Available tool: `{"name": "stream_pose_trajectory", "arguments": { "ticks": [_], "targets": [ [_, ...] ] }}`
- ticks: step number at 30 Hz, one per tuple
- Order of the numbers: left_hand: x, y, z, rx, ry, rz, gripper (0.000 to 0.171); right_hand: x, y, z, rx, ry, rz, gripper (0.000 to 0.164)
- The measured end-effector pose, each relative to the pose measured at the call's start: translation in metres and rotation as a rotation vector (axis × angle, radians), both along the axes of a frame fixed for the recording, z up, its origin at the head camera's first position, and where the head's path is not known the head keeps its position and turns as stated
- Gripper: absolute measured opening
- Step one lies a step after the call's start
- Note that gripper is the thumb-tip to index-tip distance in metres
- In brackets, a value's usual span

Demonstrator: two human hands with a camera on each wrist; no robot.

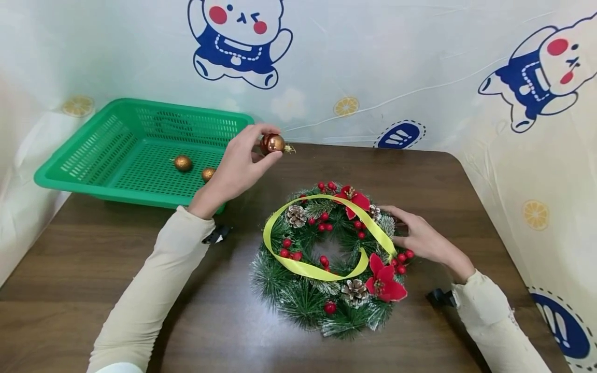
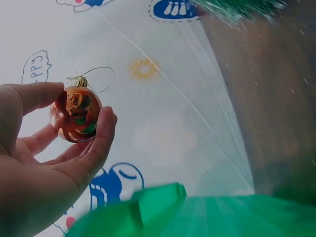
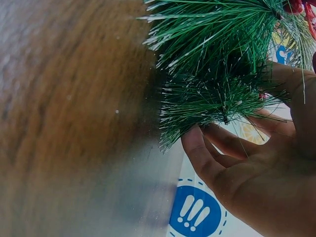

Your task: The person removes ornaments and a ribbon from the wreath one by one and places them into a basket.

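My left hand [image 1: 239,165] pinches a shiny copper Christmas bauble [image 1: 273,144] between thumb and fingers, near the basket's right corner. In the left wrist view, the bauble [image 2: 75,116] has a gold cap with a thin thread loop. A green Christmas wreath [image 1: 303,298] lies on the table, dressed with red berries, pinecones and red poinsettias [image 1: 386,280]. Loosely across its top lies a yellow ribbon [image 1: 308,269]. My right hand [image 1: 422,237] grips the wreath's right edge; in the right wrist view, its fingers [image 3: 200,153] curl against the needles [image 3: 217,98].
A green plastic basket [image 1: 140,196] stands at the back left, with gold baubles [image 1: 183,163] inside. Behind the brown wooden table [image 1: 224,316] hangs a white sheet [image 1: 373,52] with cartoon prints.
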State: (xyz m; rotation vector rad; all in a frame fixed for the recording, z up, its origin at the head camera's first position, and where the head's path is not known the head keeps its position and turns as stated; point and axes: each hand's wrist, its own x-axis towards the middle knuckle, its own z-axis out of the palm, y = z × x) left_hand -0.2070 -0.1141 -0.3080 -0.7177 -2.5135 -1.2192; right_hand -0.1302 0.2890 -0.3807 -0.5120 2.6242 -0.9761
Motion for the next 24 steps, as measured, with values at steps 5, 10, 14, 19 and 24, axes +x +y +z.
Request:
{"name": "stream_pose_trajectory", "arguments": {
  "ticks": [5,10,14,19,24],
  "targets": [
    [0.007,-0.017,0.001,-0.014,-0.011,0.037,0.042,0.001,-0.001,0.001,0.007,0.016,0.000,0.066],
    [0.015,-0.035,-0.001,-0.021,-0.024,0.072,0.043,0.000,-0.001,-0.003,-0.001,0.021,0.013,0.066],
    [0.020,-0.047,0.000,-0.028,-0.017,0.103,0.044,0.000,-0.001,-0.006,-0.011,0.026,0.019,0.067],
    [0.028,-0.066,0.006,-0.032,-0.006,0.151,0.043,0.001,-0.001,-0.006,-0.018,0.025,0.024,0.067],
    [0.034,-0.086,0.011,-0.060,0.014,0.202,0.042,0.001,-0.001,-0.005,-0.020,0.028,0.026,0.065]
  ]
}}
